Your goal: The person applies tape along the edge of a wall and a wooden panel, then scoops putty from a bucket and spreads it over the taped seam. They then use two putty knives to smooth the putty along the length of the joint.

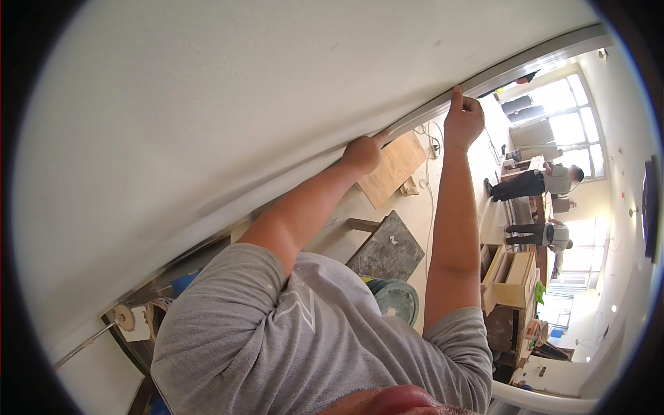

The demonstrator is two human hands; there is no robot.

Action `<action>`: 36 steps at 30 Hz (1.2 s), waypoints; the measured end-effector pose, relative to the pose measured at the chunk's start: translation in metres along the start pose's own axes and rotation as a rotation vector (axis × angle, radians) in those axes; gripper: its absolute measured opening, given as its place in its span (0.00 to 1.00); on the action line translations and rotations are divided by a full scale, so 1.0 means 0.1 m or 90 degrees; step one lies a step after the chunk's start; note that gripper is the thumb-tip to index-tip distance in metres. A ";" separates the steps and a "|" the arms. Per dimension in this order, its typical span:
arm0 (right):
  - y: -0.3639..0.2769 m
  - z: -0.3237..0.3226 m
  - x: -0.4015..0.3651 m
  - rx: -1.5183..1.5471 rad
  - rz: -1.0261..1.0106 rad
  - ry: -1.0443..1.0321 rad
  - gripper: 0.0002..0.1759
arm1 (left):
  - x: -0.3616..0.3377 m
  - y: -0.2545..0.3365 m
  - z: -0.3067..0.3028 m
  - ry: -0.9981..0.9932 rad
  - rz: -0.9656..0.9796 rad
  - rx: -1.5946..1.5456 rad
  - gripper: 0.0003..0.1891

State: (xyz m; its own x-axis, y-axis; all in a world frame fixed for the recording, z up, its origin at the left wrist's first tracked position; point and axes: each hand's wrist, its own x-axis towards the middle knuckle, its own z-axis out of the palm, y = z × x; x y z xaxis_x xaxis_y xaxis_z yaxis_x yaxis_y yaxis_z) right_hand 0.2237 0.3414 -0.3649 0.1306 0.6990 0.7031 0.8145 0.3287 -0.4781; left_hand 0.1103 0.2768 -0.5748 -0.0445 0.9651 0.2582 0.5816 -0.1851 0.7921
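Near: grey strip (512, 70) lies just beyond the fingers, along the edge of a white surface (207, 117). Long axis runs lower left to upper right, through both hands, and on well past the right one. Left hand (363, 153) sits closer to the torso: one finger extended to the strip, others folded; can't tell if they grip. Right hand (463, 124) is farther along: one digit up against the strip, others curled below; pinch or press, can't tell. Strip's near end hidden around the left hand.

Room: white surface walls off the upper-left side. Opposite side, floor shows between plywood board (394, 169) and right forearm, cable crossing it. Green-lidded bucket (396, 302) and dark slab (389, 250) sit between the arms. Drawer unit (513, 280) just outside the right elbow. Far: two people (550, 182), well apart from the strip, by the windows (570, 124).
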 end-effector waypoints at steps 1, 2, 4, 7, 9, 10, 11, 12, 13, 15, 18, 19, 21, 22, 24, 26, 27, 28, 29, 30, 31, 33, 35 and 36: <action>0.02 0.01 -0.01 -0.002 -0.003 -0.001 0.26 | 0.00 0.00 0.01 0.000 -0.002 0.003 0.25; 0.03 0.02 -0.02 -0.004 -0.005 -0.002 0.26 | 0.01 0.00 0.01 0.000 -0.003 0.007 0.25; 0.04 0.03 -0.02 -0.004 -0.005 -0.004 0.26 | 0.02 -0.01 0.02 0.001 -0.006 0.011 0.25; 0.03 0.03 -0.04 -0.003 0.002 -0.004 0.25 | 0.01 -0.01 0.02 0.002 -0.012 0.007 0.24; 0.04 0.04 -0.05 -0.008 0.004 0.000 0.25 | 0.01 0.00 0.02 -0.002 -0.022 -0.003 0.25; 0.04 0.04 -0.06 -0.007 0.001 -0.004 0.24 | 0.01 0.00 0.03 0.002 -0.019 -0.004 0.25; 0.04 0.03 -0.07 -0.005 -0.002 -0.007 0.24 | 0.01 -0.01 0.04 0.006 -0.016 -0.005 0.25; 0.05 0.03 -0.08 -0.004 -0.006 -0.010 0.24 | 0.01 -0.01 0.05 0.011 -0.012 -0.005 0.25; 0.07 0.04 -0.09 -0.004 -0.014 -0.016 0.23 | 0.01 -0.01 0.04 0.008 -0.015 -0.008 0.25; 0.14 0.08 -0.12 -0.006 -0.030 -0.029 0.23 | 0.02 -0.01 0.03 0.002 -0.021 -0.013 0.25; 0.19 0.11 -0.17 -0.010 -0.047 -0.025 0.22 | 0.01 0.02 0.00 -0.007 -0.031 -0.009 0.25; 0.19 0.11 -0.18 -0.009 -0.042 -0.028 0.22 | 0.02 0.01 0.02 -0.002 -0.028 -0.008 0.25; 0.16 0.11 -0.20 -0.007 -0.032 -0.033 0.22 | 0.02 -0.02 0.06 0.007 -0.020 -0.005 0.25; 0.17 0.11 -0.21 -0.006 -0.027 -0.037 0.22 | 0.02 -0.02 0.06 0.003 -0.024 -0.003 0.25; 0.17 0.11 -0.20 -0.003 -0.019 -0.046 0.22 | 0.02 0.00 0.04 -0.006 -0.030 0.001 0.25; 0.19 0.11 -0.21 -0.005 -0.028 -0.047 0.22 | 0.01 -0.01 0.05 0.000 -0.022 0.001 0.26; 0.20 0.12 -0.21 -0.006 -0.033 -0.047 0.22 | 0.01 -0.02 0.05 0.004 -0.019 0.001 0.26; 0.20 0.12 -0.21 -0.007 -0.033 -0.048 0.22 | 0.01 -0.02 0.05 0.006 -0.016 0.000 0.26; 0.21 0.13 -0.22 -0.008 -0.034 -0.048 0.22 | 0.01 -0.02 0.06 0.007 -0.013 0.000 0.26; 0.23 0.14 -0.23 -0.010 -0.035 -0.049 0.23 | 0.02 -0.04 0.08 0.009 -0.011 -0.001 0.26; 0.22 0.14 -0.23 -0.012 -0.034 -0.048 0.23 | 0.02 -0.03 0.08 0.010 -0.009 -0.001 0.26; 0.19 0.13 -0.24 -0.016 -0.032 -0.048 0.23 | 0.01 -0.03 0.08 0.011 -0.005 0.000 0.26; 0.21 0.14 -0.24 -0.018 -0.034 -0.049 0.23 | 0.01 -0.01 0.05 -0.009 -0.015 -0.007 0.26; 0.22 0.15 -0.23 -0.019 -0.034 -0.049 0.22 | 0.01 -0.01 0.03 -0.019 -0.020 -0.011 0.26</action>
State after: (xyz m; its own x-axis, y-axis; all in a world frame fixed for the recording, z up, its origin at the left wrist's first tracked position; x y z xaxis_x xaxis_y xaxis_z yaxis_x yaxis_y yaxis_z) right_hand 0.2298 0.3419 -0.3995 0.0431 0.7282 0.6840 0.8362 0.3483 -0.4235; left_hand 0.1127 0.2784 -0.5770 -0.0378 0.9754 0.2171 0.5663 -0.1580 0.8089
